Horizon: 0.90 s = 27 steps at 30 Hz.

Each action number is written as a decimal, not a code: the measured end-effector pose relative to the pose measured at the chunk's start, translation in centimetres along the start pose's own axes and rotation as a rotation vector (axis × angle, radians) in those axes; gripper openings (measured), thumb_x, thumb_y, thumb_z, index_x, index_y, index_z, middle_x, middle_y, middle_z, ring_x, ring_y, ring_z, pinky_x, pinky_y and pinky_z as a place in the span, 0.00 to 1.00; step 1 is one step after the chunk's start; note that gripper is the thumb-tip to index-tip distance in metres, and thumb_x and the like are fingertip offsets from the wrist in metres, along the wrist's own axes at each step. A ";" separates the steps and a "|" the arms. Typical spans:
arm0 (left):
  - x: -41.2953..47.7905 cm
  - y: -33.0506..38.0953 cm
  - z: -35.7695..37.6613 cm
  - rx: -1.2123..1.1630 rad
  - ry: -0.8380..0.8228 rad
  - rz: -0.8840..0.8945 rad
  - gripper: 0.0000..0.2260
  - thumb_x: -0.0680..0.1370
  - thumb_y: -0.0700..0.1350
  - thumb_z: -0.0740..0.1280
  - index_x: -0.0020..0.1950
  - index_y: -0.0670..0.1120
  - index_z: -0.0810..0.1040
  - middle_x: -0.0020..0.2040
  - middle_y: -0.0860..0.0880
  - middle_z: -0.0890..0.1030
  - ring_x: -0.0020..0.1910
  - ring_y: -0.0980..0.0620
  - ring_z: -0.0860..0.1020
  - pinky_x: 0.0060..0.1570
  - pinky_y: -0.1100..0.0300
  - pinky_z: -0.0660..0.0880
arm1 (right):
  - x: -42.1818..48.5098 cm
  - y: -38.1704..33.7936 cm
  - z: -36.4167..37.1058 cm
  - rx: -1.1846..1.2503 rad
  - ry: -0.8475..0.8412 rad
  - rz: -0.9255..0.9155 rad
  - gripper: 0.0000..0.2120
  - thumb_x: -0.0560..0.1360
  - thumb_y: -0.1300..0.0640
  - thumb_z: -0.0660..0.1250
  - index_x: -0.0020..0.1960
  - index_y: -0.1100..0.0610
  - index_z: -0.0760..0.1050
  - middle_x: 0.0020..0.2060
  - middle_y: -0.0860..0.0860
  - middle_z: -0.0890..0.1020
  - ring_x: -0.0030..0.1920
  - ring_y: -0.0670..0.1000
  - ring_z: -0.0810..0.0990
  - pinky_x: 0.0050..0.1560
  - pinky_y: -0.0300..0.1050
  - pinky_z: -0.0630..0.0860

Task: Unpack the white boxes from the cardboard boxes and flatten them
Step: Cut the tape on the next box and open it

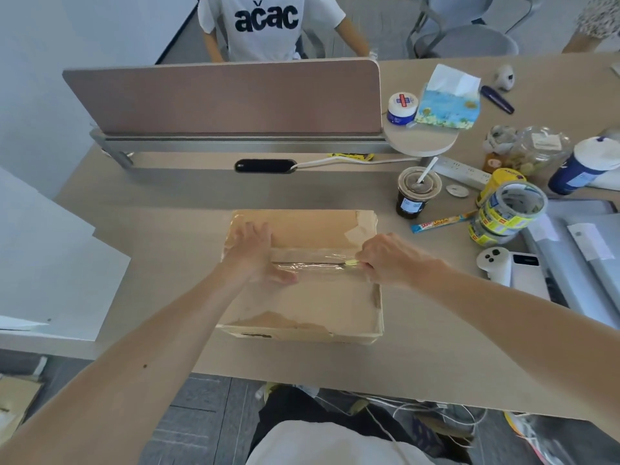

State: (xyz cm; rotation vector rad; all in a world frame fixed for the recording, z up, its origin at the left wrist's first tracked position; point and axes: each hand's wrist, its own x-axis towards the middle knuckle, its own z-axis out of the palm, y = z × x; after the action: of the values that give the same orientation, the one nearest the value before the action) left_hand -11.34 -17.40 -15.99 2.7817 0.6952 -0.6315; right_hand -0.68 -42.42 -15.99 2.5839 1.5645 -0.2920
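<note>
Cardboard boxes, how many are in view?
1: the cardboard box lies on the desk under the left hand and right hand. Brown cardboard on the floor at lower left may be another, mostly out of frame.

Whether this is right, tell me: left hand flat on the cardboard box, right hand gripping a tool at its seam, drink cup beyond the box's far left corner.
The head view shows the drink cup beyond the far right corner of the cardboard box, not the left. The left hand does lie flat on it, and the right hand grips a tool at its seam.
</note>
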 end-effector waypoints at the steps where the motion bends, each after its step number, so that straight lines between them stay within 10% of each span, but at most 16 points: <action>1: 0.0 0.0 -0.1 0.000 -0.011 -0.008 0.49 0.48 0.74 0.73 0.60 0.51 0.63 0.62 0.47 0.64 0.66 0.43 0.64 0.64 0.40 0.70 | -0.1 0.0 0.0 -0.022 0.001 -0.007 0.15 0.82 0.57 0.55 0.53 0.60 0.80 0.51 0.55 0.81 0.54 0.58 0.79 0.45 0.45 0.65; 10: 0.3 0.8 -0.6 0.030 -0.052 -0.033 0.48 0.51 0.71 0.79 0.59 0.50 0.61 0.59 0.48 0.62 0.66 0.42 0.64 0.61 0.42 0.72 | -2.3 2.1 0.5 0.087 0.113 -0.032 0.09 0.78 0.61 0.64 0.46 0.62 0.82 0.39 0.57 0.82 0.41 0.61 0.82 0.37 0.44 0.66; 27: 1.1 1.5 -0.7 0.124 -0.095 -0.061 0.59 0.53 0.71 0.79 0.73 0.45 0.55 0.66 0.44 0.61 0.70 0.37 0.64 0.63 0.44 0.72 | -5.2 3.9 1.9 0.128 0.097 0.062 0.17 0.83 0.54 0.54 0.61 0.56 0.80 0.46 0.53 0.81 0.48 0.57 0.81 0.44 0.46 0.72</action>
State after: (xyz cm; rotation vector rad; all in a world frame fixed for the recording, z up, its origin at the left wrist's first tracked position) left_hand -9.49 -18.04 -15.71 2.8293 0.7485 -0.8397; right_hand 0.20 -49.03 -16.73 2.7771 1.5408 -0.2743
